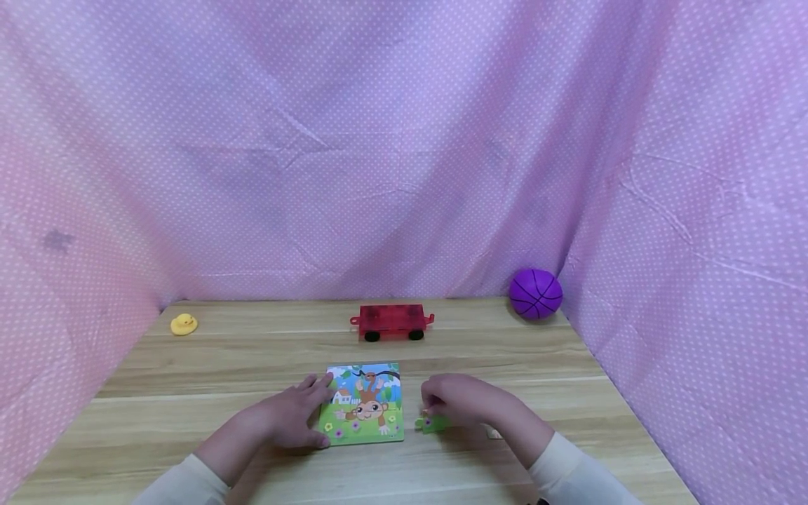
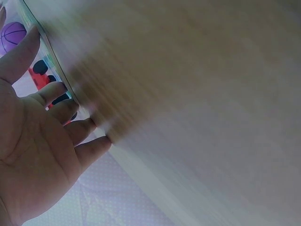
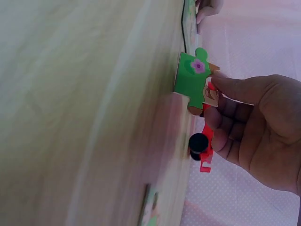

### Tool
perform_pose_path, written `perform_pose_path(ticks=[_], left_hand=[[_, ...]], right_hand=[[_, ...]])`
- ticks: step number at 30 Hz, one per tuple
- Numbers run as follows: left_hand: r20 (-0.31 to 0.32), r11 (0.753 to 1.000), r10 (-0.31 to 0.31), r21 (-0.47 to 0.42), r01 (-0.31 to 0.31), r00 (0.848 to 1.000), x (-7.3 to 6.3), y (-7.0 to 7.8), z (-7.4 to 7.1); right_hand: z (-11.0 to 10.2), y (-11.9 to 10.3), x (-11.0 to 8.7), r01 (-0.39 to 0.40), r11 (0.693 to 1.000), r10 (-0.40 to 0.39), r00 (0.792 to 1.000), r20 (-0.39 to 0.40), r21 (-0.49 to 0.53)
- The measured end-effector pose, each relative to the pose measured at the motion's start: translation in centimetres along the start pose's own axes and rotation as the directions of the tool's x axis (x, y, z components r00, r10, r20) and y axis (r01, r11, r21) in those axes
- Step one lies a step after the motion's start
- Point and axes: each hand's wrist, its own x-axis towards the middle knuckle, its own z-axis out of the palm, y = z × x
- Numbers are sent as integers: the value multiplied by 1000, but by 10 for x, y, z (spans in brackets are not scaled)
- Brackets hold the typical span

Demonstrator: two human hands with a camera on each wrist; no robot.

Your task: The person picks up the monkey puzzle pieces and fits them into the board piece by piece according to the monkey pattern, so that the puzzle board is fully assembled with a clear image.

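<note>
A square picture puzzle [image 1: 362,410] with a monkey hanging from a branch lies flat on the table. My left hand [image 1: 295,412] rests along its left edge, thumb near the lower corner and straight fingers on the upper part. To the right of the puzzle, my right hand [image 1: 463,400] pinches a green jigsaw piece [image 3: 192,73] between thumb and fingers. That piece shows a purple flower and a bit of brown and cream; in the head view the hand covers part of it. Another puzzle piece [image 1: 494,433] lies by the right wrist, partly hidden.
Behind the puzzle stands a red toy wagon [image 1: 392,320] with black wheels. A purple ball [image 1: 535,294] sits at the back right corner of the wooden table [image 1: 252,358], a yellow rubber duck [image 1: 184,324] at the back left. Pink dotted cloth [image 1: 379,154] surrounds the back and sides.
</note>
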Motion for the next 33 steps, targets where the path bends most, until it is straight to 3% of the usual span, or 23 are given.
perform_pose_path(ticks=[13,24,33], left_hand=[[0,1000,-4,6,4,1000,2,-3,2],[-7,1000,6,0,-6,1000,2,-4,3],[-1,1000,13,-13,-13,1000,-1,-2,-1]], right_hand=[[-9,-31,35,87,996,-87,996,-9,-9],[2,-52,68,152,987,-151,988,27,-41],[15,-60,82,80,997,-80,995,61,0]])
